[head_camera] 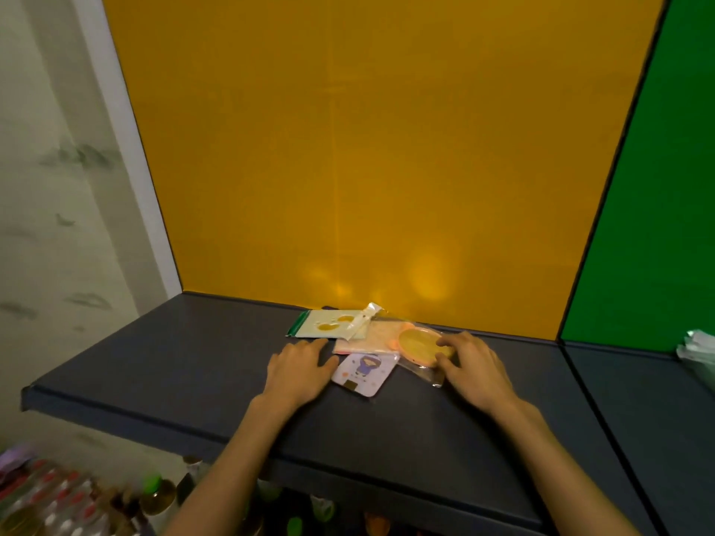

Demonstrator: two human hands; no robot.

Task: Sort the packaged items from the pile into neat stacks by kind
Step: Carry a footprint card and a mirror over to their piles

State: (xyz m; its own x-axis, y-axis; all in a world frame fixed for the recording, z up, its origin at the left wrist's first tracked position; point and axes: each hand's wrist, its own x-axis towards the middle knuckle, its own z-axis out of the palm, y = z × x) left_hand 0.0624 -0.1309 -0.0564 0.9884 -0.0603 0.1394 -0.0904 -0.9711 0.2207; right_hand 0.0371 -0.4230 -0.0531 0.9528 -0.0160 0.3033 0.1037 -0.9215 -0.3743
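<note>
On the dark grey padded shelf (162, 365), the right hand (474, 365) pinches a round orange disc in clear plastic wrap (419, 348) between thumb and fingers. The left hand (300, 367) lies flat with fingers spread, holding nothing, its fingertips touching the white card packet with a purple cartoon figure (365, 373) just left of that grip. A pale green-edged packet (329, 324) lies beyond.

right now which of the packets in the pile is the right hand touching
The round orange item in its clear wrapper, at the right end of the pile. The right hand has its fingers on it; the other packets are flat and rectangular, lying nearer the left hand.
</note>
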